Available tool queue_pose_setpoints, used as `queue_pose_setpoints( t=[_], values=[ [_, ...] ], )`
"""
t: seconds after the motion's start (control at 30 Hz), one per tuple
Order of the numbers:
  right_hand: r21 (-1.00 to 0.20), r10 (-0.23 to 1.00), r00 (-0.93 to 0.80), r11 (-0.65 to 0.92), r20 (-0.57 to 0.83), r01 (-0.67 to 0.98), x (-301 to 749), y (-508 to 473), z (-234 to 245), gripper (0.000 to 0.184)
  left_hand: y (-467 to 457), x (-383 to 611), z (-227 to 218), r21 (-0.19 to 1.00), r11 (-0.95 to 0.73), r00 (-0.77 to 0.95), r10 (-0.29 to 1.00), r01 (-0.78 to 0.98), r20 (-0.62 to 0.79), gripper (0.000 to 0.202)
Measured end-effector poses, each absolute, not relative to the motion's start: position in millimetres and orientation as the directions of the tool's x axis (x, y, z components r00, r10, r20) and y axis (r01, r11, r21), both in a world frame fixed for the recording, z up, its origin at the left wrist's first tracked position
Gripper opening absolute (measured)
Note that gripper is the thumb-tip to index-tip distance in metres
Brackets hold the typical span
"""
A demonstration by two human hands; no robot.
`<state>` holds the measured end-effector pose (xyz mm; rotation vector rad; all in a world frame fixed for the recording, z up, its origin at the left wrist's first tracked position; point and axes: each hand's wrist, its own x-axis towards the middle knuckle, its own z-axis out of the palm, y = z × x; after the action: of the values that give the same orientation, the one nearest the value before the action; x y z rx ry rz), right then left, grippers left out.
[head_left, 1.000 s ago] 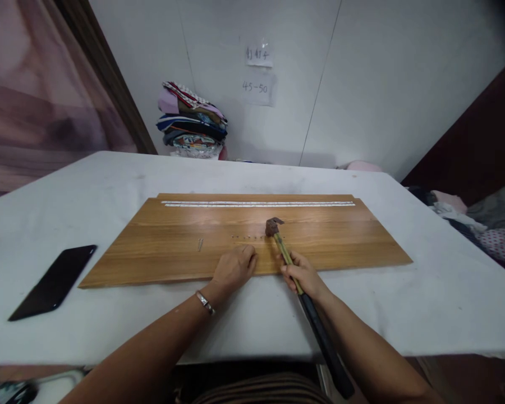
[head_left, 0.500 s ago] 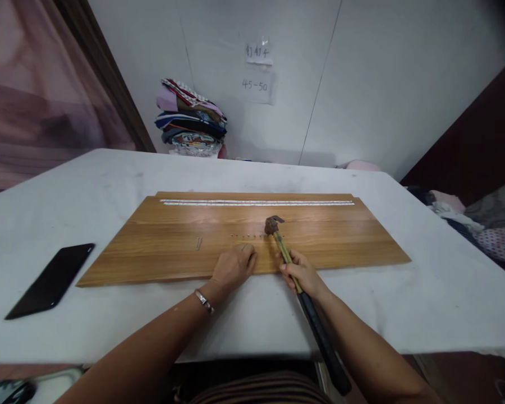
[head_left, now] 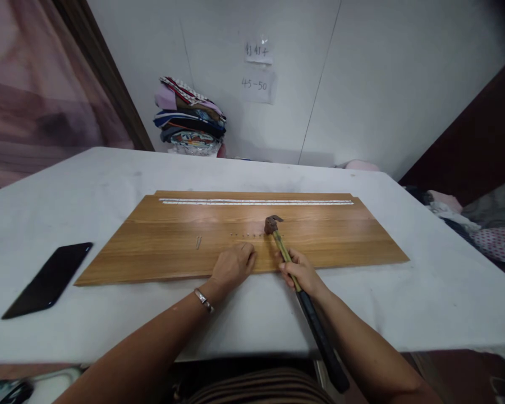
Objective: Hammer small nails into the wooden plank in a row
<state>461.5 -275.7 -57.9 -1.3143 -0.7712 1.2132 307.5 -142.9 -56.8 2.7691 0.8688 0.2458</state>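
Observation:
My right hand (head_left: 302,275) is wrapped round the yellow shaft of a claw hammer (head_left: 280,246). Its rusty head is over the middle of a brown wooden board (head_left: 151,249), and the black grip slants back toward my body. A short row of small nails (head_left: 248,235) crosses the board just beyond my hands; the hammer head partly blocks the row. At the board's near edge rests my left hand (head_left: 233,265), fingers curled closed, their undersides hidden. Two loose nails (head_left: 198,242) lie to its left.
Two white measuring strips (head_left: 252,202) run along the board's far side. A black phone-like slab (head_left: 48,280) lies on the white-covered table (head_left: 122,325) at left. Folded clothes (head_left: 191,118) are stacked by the wall, which bears paper notes (head_left: 257,85).
The view has shifted very slightly. Both hands and the hammer hold the same places over the board.

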Motion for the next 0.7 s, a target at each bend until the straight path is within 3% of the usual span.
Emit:
queue_pose_setpoints(
  t=[0.7],
  values=[
    [-0.963, 0.942, 0.266, -0.148, -0.207, -0.224, 461.3, -276.2, -56.6, 0.029, -142.8, 307.1, -56.1, 0.273, -0.804, 0.814, 0.571, 0.528, 0.107, 0.022]
  ],
)
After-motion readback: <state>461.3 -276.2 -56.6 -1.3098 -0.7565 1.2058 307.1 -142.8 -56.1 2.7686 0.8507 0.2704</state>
